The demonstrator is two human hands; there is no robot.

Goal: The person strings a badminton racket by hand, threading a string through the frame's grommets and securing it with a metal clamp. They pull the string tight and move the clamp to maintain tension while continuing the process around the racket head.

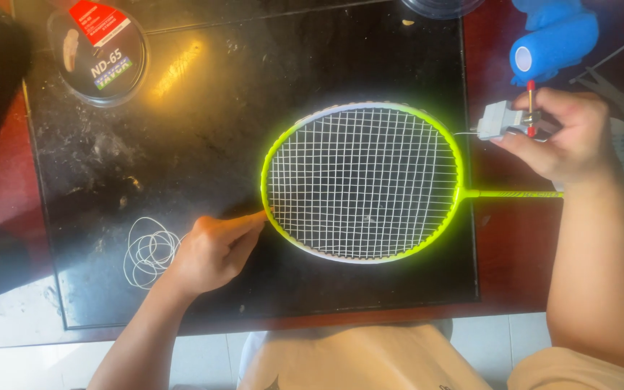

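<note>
I am pinching the racket (362,180) rim with my left hand (214,249) to steady it, while my right hand (568,137) is closing around a grey clamp tool (500,120) tensioning the string beside the frame.

Round clear plastic string package (99,50) at the top left of the black tabletop, red and white label across its upper part, dark blue and green printed band below

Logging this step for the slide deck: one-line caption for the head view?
Left hand pinches the neon-yellow racket frame; right hand grips a grey clamp tool on the string.
</note>
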